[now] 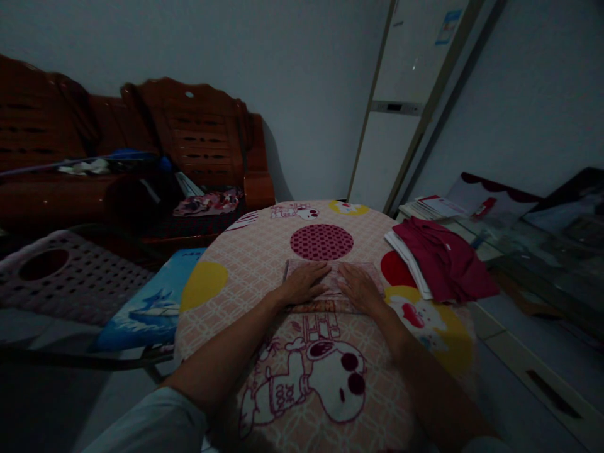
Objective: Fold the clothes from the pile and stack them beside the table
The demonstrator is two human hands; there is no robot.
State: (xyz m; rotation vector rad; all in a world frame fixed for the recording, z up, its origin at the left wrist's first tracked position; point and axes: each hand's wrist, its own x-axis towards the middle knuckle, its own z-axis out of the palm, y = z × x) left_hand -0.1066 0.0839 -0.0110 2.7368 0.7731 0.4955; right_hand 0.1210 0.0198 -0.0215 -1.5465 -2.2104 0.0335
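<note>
A folded pinkish patterned cloth [335, 286] lies flat near the middle of the round table, with a brownish strip along its near edge. My left hand [306, 283] rests palm down on its left part, fingers stretched toward the right. On its right part my right hand [361, 286] lies flat, fingers pointing inward to the left. Both hands are open and press on the cloth without gripping it; a small gap separates their fingertips. Under it all spreads a pink tablecloth [255, 277] with cartoon dog prints.
At the table's right edge lie folded dark red and white clothes [443, 258]. Beyond them stands a cluttered glass-topped cabinet [514, 233]. A woven chair [80, 277] with a blue cushion [146, 308] is at the left, and a wooden sofa [202, 138] stands behind.
</note>
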